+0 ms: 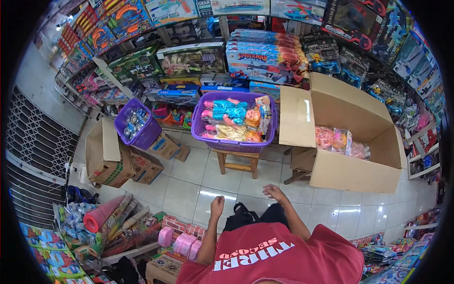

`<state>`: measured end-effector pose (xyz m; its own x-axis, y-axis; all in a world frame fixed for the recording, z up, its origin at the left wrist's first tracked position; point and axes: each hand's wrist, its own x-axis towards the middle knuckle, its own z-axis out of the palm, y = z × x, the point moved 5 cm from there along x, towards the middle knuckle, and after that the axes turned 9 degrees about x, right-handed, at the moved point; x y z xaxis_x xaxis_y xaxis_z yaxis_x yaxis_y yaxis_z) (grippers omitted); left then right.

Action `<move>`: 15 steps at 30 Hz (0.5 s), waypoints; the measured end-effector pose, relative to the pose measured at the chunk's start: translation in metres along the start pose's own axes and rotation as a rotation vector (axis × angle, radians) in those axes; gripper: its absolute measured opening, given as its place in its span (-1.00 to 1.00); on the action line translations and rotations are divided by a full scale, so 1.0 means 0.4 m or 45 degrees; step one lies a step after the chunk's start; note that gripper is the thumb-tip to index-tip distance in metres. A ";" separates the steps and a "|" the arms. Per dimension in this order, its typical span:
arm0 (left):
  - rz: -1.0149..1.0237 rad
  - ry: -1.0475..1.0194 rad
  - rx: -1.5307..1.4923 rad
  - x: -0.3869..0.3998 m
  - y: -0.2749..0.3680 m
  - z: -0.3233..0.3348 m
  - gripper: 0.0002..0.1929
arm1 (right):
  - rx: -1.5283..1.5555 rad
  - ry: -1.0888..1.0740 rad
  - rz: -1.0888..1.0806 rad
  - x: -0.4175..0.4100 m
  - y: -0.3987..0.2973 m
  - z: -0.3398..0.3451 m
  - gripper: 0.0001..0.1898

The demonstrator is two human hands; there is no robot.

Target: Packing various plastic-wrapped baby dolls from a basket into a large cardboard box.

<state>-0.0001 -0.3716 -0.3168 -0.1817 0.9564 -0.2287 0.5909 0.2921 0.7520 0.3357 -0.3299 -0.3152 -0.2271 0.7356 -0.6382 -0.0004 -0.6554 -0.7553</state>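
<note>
My left hand [217,206] is raised over the tiled floor with its fingers curled, and no object shows in it. To its right, my right hand [272,192] hangs in the air with the fingers loosely bent, touching nothing. Beyond both hands a purple plastic basket [232,145] rests on a wooden stool [237,166]. Inside lie a doll in a shiny blue dress [228,112] and a doll in a gold dress [230,133], both in clear wrap. At the right, an open cardboard box [354,172] holds wrapped dolls in pink clothes [324,137].
A smaller purple basket [147,135] with shiny round items stands at the left, beside an open cardboard carton [111,174]. Shelves of boxed toys [191,62] run behind the baskets. Rolled mats [106,216] and pink containers [181,243] are at the lower left.
</note>
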 end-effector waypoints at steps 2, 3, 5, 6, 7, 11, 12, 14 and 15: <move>0.044 0.098 -0.134 0.038 0.063 -0.101 -0.75 | 0.018 -0.192 -0.269 0.001 -0.170 0.114 -0.70; 0.127 0.138 -0.121 0.065 0.151 -0.145 -0.75 | 0.099 -0.167 -0.320 -0.017 -0.250 0.132 -0.72; 0.215 0.157 -0.104 0.130 0.289 -0.225 -0.76 | 0.197 -0.138 -0.464 -0.051 -0.407 0.168 -0.75; 0.235 0.156 -0.134 0.163 0.337 -0.258 -0.76 | 0.205 -0.144 -0.552 -0.053 -0.475 0.184 -0.76; 0.252 0.156 -0.164 0.196 0.377 -0.285 -0.76 | 0.210 -0.138 -0.543 -0.042 -0.523 0.198 -0.76; 0.447 0.241 -0.176 0.362 0.524 -0.358 -0.79 | 0.182 0.019 -0.777 0.068 -0.701 0.207 -0.79; 0.561 0.267 -0.114 0.403 0.571 -0.370 -0.80 | 0.227 0.081 -0.804 0.104 -0.733 0.199 -0.79; 0.736 0.264 0.019 0.487 0.639 -0.369 -0.80 | 0.139 0.182 -0.894 0.190 -0.772 0.167 -0.76; 0.800 0.244 0.094 0.534 0.664 -0.369 -0.78 | 0.047 0.281 -1.000 0.226 -0.794 0.152 -0.74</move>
<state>0.0019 -0.0901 -0.0745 0.0825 0.9295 0.3595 0.6810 -0.3159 0.6606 0.2561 -0.0657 -0.1238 0.0498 0.9971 0.0581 -0.1127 0.0634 -0.9916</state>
